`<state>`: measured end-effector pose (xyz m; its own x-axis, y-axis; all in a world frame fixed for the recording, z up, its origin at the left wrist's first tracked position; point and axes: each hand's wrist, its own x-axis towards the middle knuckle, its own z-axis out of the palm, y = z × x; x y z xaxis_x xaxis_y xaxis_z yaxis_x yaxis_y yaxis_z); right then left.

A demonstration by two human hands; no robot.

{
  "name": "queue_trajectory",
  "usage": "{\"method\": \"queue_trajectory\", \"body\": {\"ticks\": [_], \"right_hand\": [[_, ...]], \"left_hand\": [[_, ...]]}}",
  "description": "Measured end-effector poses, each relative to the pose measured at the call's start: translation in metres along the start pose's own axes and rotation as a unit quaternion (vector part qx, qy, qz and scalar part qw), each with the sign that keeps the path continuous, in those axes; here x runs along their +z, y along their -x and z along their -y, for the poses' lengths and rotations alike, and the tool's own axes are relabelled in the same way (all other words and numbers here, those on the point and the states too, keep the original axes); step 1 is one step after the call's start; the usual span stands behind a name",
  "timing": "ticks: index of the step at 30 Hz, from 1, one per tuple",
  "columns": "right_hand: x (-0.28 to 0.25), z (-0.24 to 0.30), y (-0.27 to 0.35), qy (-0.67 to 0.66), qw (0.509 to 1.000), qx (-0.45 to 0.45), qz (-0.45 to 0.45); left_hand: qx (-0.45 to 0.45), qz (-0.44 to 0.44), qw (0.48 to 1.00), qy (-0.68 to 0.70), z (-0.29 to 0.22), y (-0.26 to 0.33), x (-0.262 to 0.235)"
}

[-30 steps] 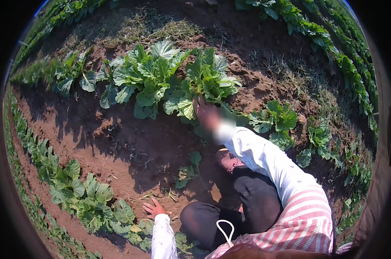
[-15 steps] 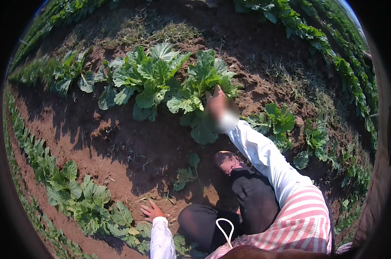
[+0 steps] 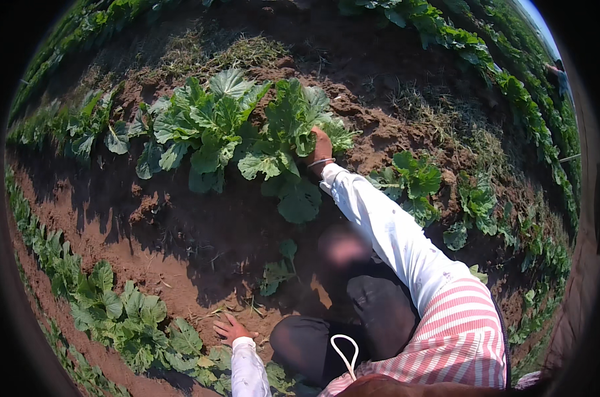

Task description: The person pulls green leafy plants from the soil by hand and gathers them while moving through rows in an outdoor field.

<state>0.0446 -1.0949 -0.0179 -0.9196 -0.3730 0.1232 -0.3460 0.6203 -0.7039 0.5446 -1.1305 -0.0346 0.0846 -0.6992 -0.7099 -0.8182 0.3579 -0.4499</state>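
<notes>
My right hand (image 3: 320, 146) is stretched far forward into a broad-leaved green plant (image 3: 290, 112) in the row ahead. A thin bangle circles that wrist. The leaves cover its fingers, so their grip cannot be made out. Some of the plant's lower leaves have holes, and one large leaf (image 3: 299, 200) droops toward the furrow. Low at the front, my left hand (image 3: 233, 329) lies on the brown soil with its fingers spread and nothing in it. Close by it grow the leaves of a nearer row (image 3: 184, 337).
A larger leafy plant (image 3: 214, 119) stands left of the one I touch; smaller plants (image 3: 415, 178) grow to the right. A seedling (image 3: 278, 272) sits in the furrow near my bent knee (image 3: 376, 298). Dry grass (image 3: 247, 51) lies behind the row. Another person (image 3: 559, 76) is at far right.
My right hand has gone deeper among the leaves, and its fingers, partly seen before, are now hidden. The whole view has shifted slightly. My left hand stays on the soil.
</notes>
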Motion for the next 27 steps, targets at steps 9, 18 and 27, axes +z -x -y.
{"method": "queue_trajectory", "body": {"ticks": [9, 18, 27], "right_hand": [[-0.032, 0.012, 0.003, 0.196, 0.938, -0.207, 0.198], [0.001, 0.029, 0.023, 0.025, 0.972, -0.221, 0.078], [-0.029, 0.050, 0.090, -0.088, 0.927, -0.349, 0.106]], "left_hand": [[0.013, -0.010, 1.000, -0.003, 0.002, 0.001, 0.001], [0.007, -0.010, 0.999, -0.031, -0.002, 0.001, -0.003], [0.001, -0.025, 0.999, -0.024, 0.003, -0.007, 0.010]]}}
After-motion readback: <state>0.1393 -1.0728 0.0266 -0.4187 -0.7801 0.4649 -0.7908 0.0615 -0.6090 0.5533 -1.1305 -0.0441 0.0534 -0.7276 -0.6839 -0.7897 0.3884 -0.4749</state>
